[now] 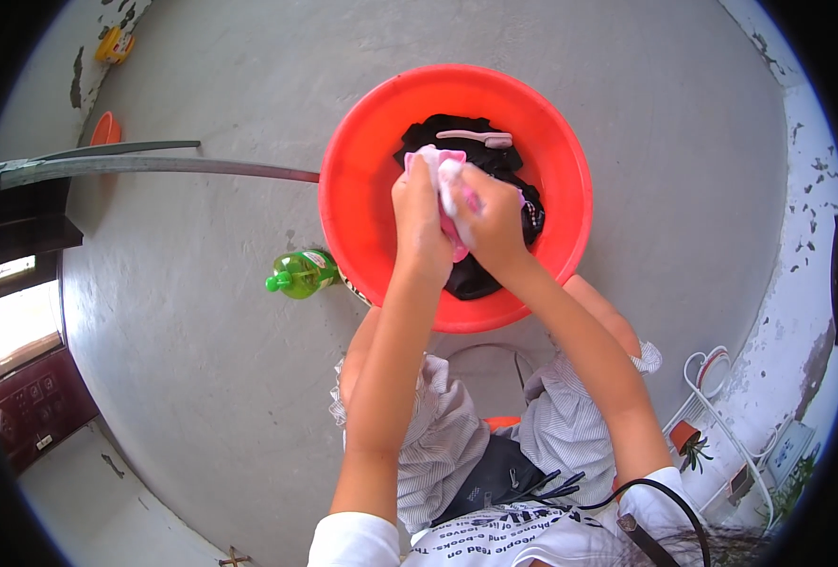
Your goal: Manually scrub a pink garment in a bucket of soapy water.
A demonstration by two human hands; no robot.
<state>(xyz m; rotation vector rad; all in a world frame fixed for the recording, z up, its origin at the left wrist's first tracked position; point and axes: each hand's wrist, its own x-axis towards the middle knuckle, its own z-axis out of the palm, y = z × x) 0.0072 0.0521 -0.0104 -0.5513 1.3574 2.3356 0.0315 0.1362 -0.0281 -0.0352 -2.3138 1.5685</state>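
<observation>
A large orange-red basin [362, 113] stands on the floor before my knees. Over its middle, my left hand [419, 217] and my right hand [491, 219] are closed side by side on a pink cloth [461, 248] with white foam on it. My fingers cover much of the cloth, so its exact kind is hidden. Beneath it in the basin lies a bunched black garment [476, 282]. A pale pink brush with a handle [476, 138] rests on the dark fabric at the far side.
A green-capped bottle of yellow-green liquid [304, 274] is beside the basin's left. A long grey bar [173, 165] reaches in from the left to the rim. A white plant stand [721, 416] holds a potted plant [685, 437] at right. A small orange basin [106, 128] stands far left.
</observation>
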